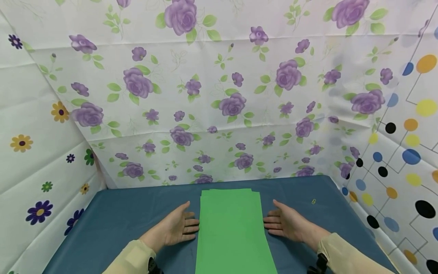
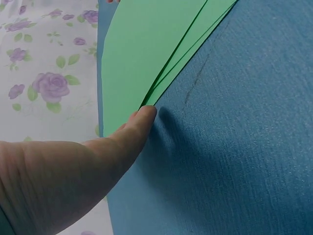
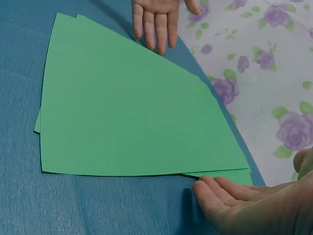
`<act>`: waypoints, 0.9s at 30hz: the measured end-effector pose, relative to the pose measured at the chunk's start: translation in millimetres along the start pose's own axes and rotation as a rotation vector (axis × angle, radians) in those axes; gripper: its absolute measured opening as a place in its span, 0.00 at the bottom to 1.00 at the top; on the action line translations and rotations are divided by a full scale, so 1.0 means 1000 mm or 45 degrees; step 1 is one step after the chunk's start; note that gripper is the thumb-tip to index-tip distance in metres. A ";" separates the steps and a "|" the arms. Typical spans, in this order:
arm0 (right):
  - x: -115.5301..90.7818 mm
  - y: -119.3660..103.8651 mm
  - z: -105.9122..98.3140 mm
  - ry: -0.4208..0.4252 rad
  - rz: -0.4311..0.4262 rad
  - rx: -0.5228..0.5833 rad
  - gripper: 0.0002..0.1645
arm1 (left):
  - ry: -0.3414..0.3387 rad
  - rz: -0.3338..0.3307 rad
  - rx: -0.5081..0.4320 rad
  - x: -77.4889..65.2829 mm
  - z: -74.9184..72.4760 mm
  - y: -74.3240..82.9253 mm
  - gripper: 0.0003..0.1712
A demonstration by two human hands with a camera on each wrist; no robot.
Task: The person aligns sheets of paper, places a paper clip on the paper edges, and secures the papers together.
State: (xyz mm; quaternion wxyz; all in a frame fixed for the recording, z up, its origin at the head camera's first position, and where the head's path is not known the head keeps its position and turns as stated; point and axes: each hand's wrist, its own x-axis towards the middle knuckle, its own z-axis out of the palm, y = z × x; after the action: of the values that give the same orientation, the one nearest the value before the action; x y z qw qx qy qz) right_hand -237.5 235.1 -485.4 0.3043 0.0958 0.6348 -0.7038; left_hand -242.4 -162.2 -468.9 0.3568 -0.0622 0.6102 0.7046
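Several green paper sheets lie stacked on the blue table, their edges slightly out of line with one another. On the left side of the stack, my left hand has its fingers straight, fingertips right at the paper's edge. Opposite it, my right hand holds its straight fingers up to the right edge, thumb raised. In the left wrist view a fingertip meets the fanned edges of the green sheets. The right wrist view shows one corner of a lower sheet sticking out beside the right fingers.
A small yellow paper clip lies on the blue tabletop, right of the sheets. Behind the table hangs a cloth with purple roses. Patterned cloths also hang at the left and right sides.
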 end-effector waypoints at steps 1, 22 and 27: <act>0.001 0.000 0.001 -0.004 -0.003 -0.002 0.56 | 0.000 0.000 0.001 0.000 0.000 0.000 0.59; 0.009 0.000 0.013 0.050 -0.016 -0.021 0.53 | 0.047 0.009 -0.075 0.007 0.000 -0.002 0.57; 0.009 0.000 0.014 0.072 -0.021 0.010 0.52 | 0.063 0.009 -0.095 0.010 0.000 -0.003 0.55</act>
State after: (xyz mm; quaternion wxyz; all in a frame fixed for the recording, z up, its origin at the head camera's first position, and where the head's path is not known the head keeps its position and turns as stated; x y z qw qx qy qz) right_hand -241.1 218.7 -487.3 0.2799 0.1116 0.6413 -0.7057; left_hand -247.6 -158.1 -476.7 0.3367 -0.0907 0.5923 0.7264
